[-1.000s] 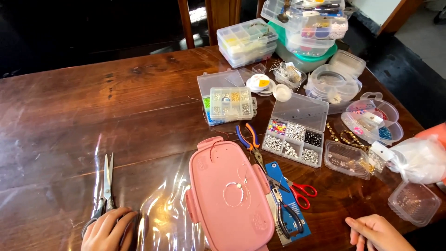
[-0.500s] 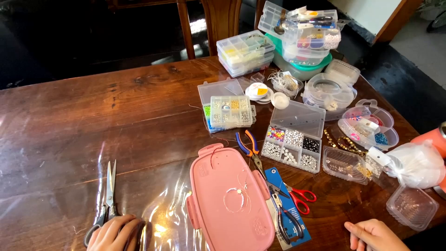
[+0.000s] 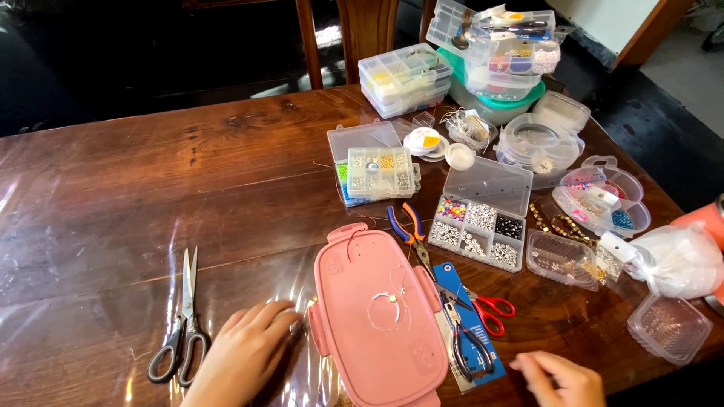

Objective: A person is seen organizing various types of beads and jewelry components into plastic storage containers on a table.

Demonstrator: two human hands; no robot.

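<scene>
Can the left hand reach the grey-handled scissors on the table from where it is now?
Probably yes. The left hand rests on the table beside the pink case, and the grey-handled scissors lie just to its left on bare wood, with nothing between them. Their handles point toward the person.

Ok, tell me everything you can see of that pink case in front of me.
The pink case is a rounded rectangular box, plastic by its look, lying flat and shut on the wooden table, long axis slightly tilted. Clasps show on its left and right edges. A small beaded loop on thin wire rests on the lid. The left hand lies by its left edge; whether they touch is unclear.
</scene>
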